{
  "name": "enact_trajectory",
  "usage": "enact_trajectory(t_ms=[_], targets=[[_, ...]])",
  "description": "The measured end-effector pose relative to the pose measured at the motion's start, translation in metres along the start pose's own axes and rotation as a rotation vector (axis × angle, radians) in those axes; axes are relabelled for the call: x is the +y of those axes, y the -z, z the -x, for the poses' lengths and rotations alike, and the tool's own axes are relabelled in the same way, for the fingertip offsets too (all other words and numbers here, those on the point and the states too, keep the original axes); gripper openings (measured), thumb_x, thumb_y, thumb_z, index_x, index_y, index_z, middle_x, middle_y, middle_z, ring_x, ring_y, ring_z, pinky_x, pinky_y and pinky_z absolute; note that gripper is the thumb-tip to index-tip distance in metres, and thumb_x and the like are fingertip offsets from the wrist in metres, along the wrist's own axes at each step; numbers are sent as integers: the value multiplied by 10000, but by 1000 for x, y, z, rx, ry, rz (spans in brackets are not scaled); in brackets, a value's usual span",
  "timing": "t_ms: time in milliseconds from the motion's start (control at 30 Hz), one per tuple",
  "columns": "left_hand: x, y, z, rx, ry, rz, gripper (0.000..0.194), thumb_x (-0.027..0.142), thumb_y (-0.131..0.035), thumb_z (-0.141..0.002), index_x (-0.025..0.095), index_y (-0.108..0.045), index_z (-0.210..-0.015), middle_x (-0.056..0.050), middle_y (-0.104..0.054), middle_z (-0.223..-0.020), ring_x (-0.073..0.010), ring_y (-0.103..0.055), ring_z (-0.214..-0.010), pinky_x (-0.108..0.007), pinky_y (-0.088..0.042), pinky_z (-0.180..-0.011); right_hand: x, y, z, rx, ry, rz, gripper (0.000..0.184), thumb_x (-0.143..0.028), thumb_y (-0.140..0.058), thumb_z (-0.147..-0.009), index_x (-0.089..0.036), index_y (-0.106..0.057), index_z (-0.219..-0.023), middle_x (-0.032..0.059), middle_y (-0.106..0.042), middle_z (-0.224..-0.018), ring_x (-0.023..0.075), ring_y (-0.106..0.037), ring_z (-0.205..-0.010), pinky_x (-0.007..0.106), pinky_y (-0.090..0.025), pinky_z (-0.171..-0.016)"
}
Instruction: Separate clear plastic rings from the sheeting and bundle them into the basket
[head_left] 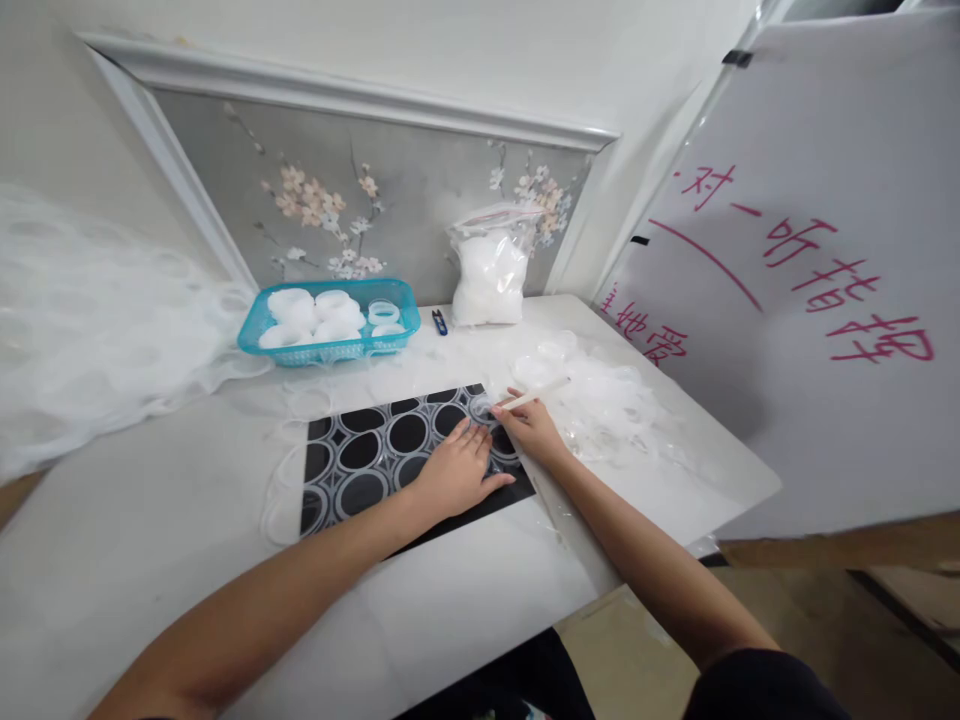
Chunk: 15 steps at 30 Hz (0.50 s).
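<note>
A translucent sheet with ring-shaped cutouts (pixel 386 460) lies over a black board (pixel 427 532) on the white table. My left hand (pixel 459 468) rests flat on the sheet, fingers stretched out and thumb apart. Just beyond it, at the board's far right corner, my right hand (pixel 531 425) is closed around a thin white pen-like stick (pixel 546 391). The stick points up to the right, and its lower end is near a ring of the sheet. I cannot make out its tip.
A blue basket (pixel 330 352) holds white round pieces and clear rings. Behind are small blue snips (pixel 439 322) and a zip bag of white material (pixel 489 275). Cut translucent scraps (pixel 615 405) lie at right; a big pile of sheets (pixel 105 330) is at left. A whiteboard (pixel 825 430) stands right.
</note>
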<state>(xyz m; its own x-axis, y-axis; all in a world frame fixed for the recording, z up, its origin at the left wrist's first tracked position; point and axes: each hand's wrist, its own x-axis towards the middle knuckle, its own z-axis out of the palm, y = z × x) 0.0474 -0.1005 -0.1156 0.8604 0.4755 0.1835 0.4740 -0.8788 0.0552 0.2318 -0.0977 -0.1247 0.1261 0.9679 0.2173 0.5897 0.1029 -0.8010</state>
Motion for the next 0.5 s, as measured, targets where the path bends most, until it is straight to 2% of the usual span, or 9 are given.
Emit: enact_trajectory(t_ms=[133, 300, 400, 500], targets=[[0, -1, 2, -16, 14, 0, 758, 614, -300, -962, -32, -544, -1276, -264, -553, -1324, -329, -478, -1306, -468, -269, -1157, 2, 1, 1, -52, 33, 63, 284, -448, -550, -882, -250, -747, -831, 27, -770, -956, 275, -570, -1223, 517, -177, -1162], [0, 1, 2, -30, 32, 50, 733, 606, -349, -951, -17, -528, -1292, -267, -540, -1339, -337, -473, -1309, -475, -269, -1156, -4, 1, 3, -48, 66, 198, 221, -360, -552, -905, -251, -745, -913, 32, -768, -989, 282, -516, -1285, 550, -235, -1130], [-1, 7, 1, -31, 36, 103, 732, 623, -412, -920, 9, -515, -1306, -259, -534, -1350, -328, -469, -1315, -474, -262, -1161, -12, -3, 16, -48, 215, 407, 212, -254, -521, -924, -266, -732, -939, 22, -755, -1055, 290, -433, -1349, 609, -136, -1145], [-4, 16, -2, -43, 43, 158, 739, 636, -507, -865, 40, -521, -1302, -237, -538, -1356, -306, -498, -1293, -449, -256, -1171, -19, -8, 26, -84, 364, 611, 232, -157, -541, -887, -259, -702, -1020, 40, -734, -1123, 308, -375, -1381, 636, -38, -1147]])
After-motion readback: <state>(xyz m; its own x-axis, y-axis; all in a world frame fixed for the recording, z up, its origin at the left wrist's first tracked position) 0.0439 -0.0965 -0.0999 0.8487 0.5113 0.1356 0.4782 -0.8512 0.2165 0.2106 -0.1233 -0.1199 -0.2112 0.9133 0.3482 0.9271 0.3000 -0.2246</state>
